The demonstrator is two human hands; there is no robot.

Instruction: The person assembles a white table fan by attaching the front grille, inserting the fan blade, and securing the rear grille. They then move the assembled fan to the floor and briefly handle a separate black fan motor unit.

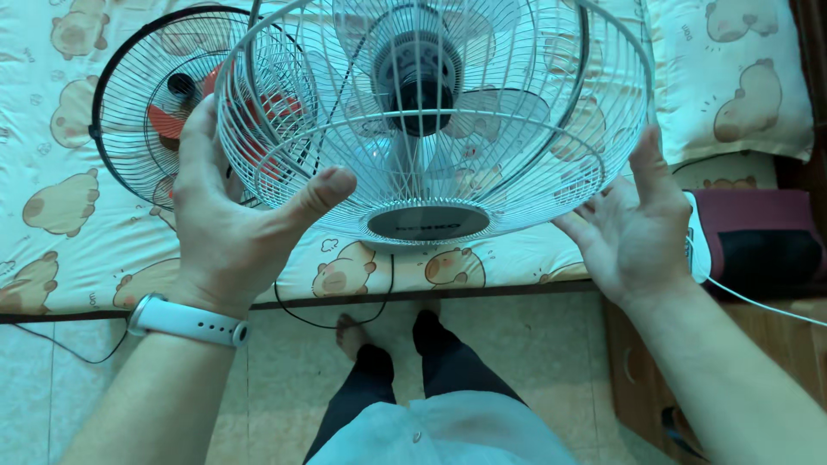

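1. A black fan (pixel 159 103) with red blades lies on the bed (pixel 52 241) at the far left, its rim partly behind the white fan cage (pixel 431 129).
2. The left hand (pixel 228 224), a white watch (pixel 185 320) on its wrist, grips the cage's left rim, thumb over the wires and fingers behind them.
3. The white fan cage is held above the bed edge, its dark centre cap (pixel 428 222) facing the camera.
4. Bare feet (pixel 353 331) stand on open tiled floor (pixel 517 344) below.
5. The right hand (pixel 633 228) lies flat and open against the cage's right rim, fingers spread, not closed around it.
6. A dark red box (pixel 767 241) sits just right of that hand.
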